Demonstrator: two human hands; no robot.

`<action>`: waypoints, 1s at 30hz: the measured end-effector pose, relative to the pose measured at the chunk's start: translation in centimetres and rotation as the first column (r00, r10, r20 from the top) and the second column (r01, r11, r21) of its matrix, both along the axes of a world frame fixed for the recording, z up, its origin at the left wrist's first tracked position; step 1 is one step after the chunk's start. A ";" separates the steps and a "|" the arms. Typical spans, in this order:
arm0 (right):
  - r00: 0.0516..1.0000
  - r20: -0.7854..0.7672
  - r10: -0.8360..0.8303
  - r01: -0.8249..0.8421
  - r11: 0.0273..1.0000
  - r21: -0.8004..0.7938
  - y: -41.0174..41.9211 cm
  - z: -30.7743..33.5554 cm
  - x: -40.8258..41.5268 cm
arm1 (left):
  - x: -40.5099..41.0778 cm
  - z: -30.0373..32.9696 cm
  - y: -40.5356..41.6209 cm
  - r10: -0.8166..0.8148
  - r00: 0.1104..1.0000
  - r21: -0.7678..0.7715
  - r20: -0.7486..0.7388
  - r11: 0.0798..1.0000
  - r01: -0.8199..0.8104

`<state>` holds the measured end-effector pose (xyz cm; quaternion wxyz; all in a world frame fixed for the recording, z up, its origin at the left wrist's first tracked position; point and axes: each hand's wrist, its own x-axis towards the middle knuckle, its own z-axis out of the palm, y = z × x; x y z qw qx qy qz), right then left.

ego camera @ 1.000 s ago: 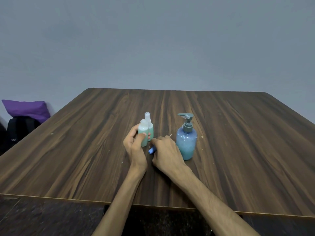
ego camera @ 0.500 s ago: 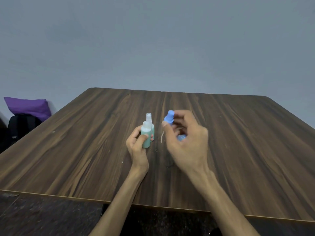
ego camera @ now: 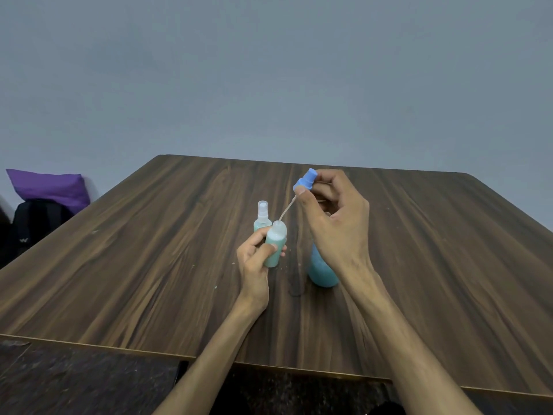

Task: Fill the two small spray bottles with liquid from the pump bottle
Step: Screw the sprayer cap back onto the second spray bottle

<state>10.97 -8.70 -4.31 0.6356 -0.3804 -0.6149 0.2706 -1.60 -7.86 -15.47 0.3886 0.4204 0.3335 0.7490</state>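
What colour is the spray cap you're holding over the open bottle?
Blue. The spray cap, pinched in the right hand, shows best in the head view.

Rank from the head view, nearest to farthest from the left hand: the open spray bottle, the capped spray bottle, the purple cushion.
1. Open spray bottle: in the left hand.
2. Capped spray bottle: just behind it on the table.
3. Purple cushion: far left, off the table.

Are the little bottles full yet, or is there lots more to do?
Nearly done. Both small bottles show green liquid. The far spray bottle stands capped on the table. The left hand holds the open bottle; the right hand pinches the blue spray top, its tube reaching the neck. Left: push it in and close it.
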 end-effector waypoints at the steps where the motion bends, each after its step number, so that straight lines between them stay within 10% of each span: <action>1: 1.000 0.000 -0.002 0.002 1.000 0.001 0.0 0.0 0.0 | 0.0 -0.1 0.0 -0.001 1.000 -0.001 0.001 1.000 0.001; 16: 0.936 0.332 0.119 -0.079 0.988 -0.132 -0.2 -3.5 -1.3 | 0.0 0.2 -0.2 -0.051 0.997 0.003 0.059 0.999 0.050; 30: 0.951 0.290 0.111 -0.056 0.980 -0.191 -0.2 -3.3 -1.0 | 0.0 0.5 -0.4 -0.082 0.994 -0.015 0.067 0.996 0.083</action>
